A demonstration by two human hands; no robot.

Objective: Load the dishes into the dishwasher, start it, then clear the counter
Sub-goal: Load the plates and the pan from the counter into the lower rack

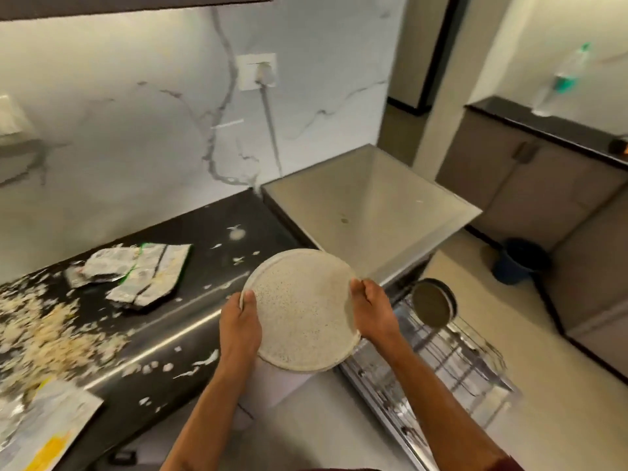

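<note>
I hold a round speckled cream plate (300, 309) in front of me, over the edge of the dark counter (190, 321). My left hand (239, 326) grips its left rim with the thumb on top. My right hand (372, 312) grips its right rim. Below and to the right, the pulled-out wire dishwasher rack (452, 365) carries one round dark dish (433, 302) standing on edge. The grey box of the dishwasher (370, 209) sits on the right end of the counter.
Food scraps (44, 331) and torn foil wrappers (136, 273) litter the counter at left. A printed packet (44, 426) lies at the lower left. A blue bucket (520, 263) stands on the floor by grey cabinets. A bottle (560, 79) is on the far counter.
</note>
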